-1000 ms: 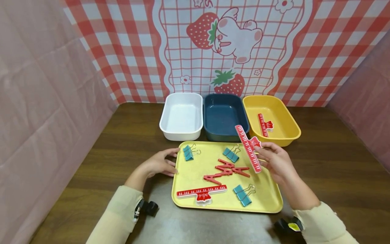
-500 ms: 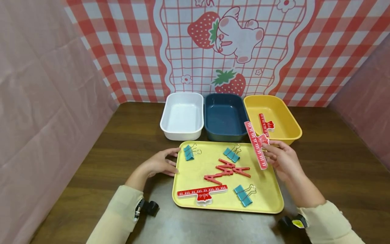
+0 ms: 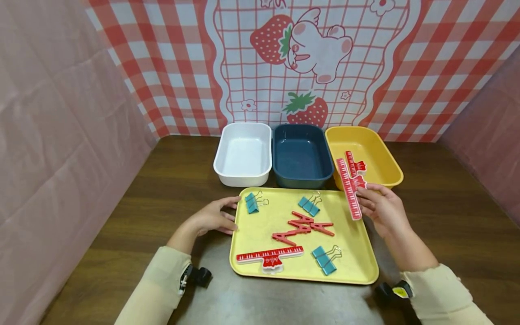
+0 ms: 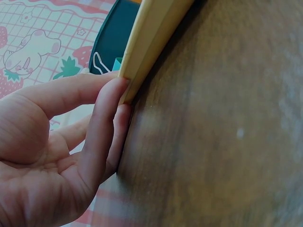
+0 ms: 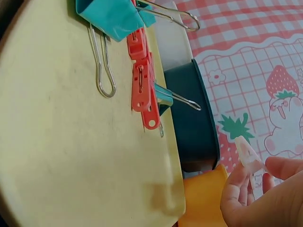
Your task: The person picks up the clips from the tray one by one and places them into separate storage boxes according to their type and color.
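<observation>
In the head view my right hand [image 3: 383, 210] pinches a red-and-white piano-key page clip [image 3: 349, 189] by its shaped handle. It holds the clip above the tray's right edge, close to the front of the yellow bin [image 3: 382, 158]. In the right wrist view, the clip [image 5: 248, 158] appears edge-on between thumb and fingers. A similar clip [image 3: 355, 166] lies inside that bin. My left hand [image 3: 213, 217] touches the left rim of the pale yellow tray [image 3: 349, 266] with its fingertips. Another piano-key clip [image 3: 270, 257] lies at the tray's front left.
Several red clothespins [image 3: 300, 228] cluster mid-tray. Teal binder clips lie about them: one back left [image 3: 252, 203], one at the back [image 3: 309, 206], one front right [image 3: 324, 260]. Behind the tray stand a white bin [image 3: 243, 180] and a dark blue bin [image 3: 302, 183], beside the yellow one.
My right hand has carried the piano-key clip rightward and slightly back, from over the tray to the yellow bin's front. My left hand has stayed at the tray's rim.
</observation>
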### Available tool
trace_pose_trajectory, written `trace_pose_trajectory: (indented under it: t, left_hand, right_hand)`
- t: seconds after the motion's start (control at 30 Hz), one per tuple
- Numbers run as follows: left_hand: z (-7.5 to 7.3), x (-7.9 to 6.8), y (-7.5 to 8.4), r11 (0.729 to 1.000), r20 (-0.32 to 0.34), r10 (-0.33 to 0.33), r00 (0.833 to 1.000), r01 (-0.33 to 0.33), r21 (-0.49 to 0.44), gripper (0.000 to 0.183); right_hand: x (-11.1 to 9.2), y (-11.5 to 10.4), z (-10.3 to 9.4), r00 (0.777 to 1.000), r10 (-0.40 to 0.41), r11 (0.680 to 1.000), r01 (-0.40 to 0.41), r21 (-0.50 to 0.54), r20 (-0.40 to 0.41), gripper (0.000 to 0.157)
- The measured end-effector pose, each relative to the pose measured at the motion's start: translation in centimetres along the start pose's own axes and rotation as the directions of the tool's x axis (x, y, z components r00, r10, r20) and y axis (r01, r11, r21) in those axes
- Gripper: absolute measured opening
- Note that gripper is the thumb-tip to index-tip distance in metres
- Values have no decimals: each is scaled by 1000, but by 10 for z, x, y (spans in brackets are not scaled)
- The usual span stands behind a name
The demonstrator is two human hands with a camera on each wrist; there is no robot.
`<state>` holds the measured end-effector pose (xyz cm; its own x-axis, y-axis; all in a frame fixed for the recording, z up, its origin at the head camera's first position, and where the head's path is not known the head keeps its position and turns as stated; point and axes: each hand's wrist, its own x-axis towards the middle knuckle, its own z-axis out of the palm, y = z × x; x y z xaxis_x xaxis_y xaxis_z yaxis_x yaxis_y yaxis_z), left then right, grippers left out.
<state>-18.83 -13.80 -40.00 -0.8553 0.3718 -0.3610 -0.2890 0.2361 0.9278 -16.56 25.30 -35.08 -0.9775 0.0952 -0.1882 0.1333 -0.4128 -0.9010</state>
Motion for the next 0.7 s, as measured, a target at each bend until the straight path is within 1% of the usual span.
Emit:
trace_pose_trajectory:
  t: [0.1, 0.33, 0.7]
  left_hand:
    - [0, 0, 0, 1000, -2, -1, 1000, 1, 1, 81]
    - [0, 0, 1, 1000, -2, -6, 1000, 6, 1, 81]
    - [0, 0, 1, 1000, 0, -1, 1000, 1, -5, 81]
  right_hand:
    - [3, -1, -1, 1000, -7, 1000, 7, 8, -12, 16]
    - [8, -6, -3, 999, 8, 1000, -9, -22, -51, 24]
    - [19, -11, 2, 994, 11, 999, -16, -50, -104, 36]
